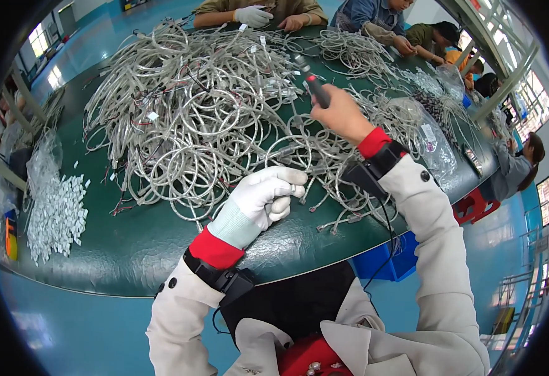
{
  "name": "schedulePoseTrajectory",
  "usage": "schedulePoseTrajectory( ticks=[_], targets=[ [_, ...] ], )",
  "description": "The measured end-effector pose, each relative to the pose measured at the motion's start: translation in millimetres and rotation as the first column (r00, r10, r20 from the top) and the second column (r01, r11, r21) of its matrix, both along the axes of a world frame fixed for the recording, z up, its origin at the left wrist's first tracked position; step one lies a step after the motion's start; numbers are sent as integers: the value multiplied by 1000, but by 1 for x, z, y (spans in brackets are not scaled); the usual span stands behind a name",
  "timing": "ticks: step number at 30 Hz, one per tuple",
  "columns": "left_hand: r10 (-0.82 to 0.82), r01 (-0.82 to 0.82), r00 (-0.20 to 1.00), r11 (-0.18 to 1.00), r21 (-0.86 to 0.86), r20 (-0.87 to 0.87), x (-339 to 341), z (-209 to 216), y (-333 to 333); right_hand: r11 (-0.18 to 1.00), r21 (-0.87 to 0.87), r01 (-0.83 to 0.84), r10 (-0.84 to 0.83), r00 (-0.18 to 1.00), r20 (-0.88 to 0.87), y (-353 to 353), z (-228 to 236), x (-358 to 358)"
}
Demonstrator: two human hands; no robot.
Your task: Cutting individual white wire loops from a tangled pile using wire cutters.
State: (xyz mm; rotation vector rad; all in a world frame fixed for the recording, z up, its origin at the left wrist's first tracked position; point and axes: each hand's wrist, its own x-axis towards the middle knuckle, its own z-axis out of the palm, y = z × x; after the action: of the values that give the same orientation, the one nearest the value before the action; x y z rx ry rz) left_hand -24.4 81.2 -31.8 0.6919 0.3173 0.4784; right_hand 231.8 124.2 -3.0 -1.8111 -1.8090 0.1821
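My left hand (263, 197), in a white glove, is closed in a pinch at the near edge of the cable pile. What its fingertips hold, if anything, is hidden; a grey cable end lies right beside them. My bare right hand (343, 116) is raised over the cables, wrapped round a hand tool (315, 89) with a dark handle, a red band and a metallic tip. The tool is slightly blurred, so its exact kind does not show. Clear-jacketed silvery cables (205, 119), many coiled, form a big tangled heap ahead of both hands.
A dark green table (130, 263) carries everything. Small white pieces (58, 216) are heaped at its left. More cables (356, 53) and plastic bags (434, 141) lie to the right. A blue bin (390, 260) stands below the near edge. Several people sit around the far side.
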Motion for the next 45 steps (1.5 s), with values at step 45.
schedulePoseTrajectory(
  ticks=[45],
  targets=[
    [92, -89, 996, 956, 279, 2, -15, 26, 3, 625, 86, -776, 170, 242, 955, -87, 75, -21]
  ],
)
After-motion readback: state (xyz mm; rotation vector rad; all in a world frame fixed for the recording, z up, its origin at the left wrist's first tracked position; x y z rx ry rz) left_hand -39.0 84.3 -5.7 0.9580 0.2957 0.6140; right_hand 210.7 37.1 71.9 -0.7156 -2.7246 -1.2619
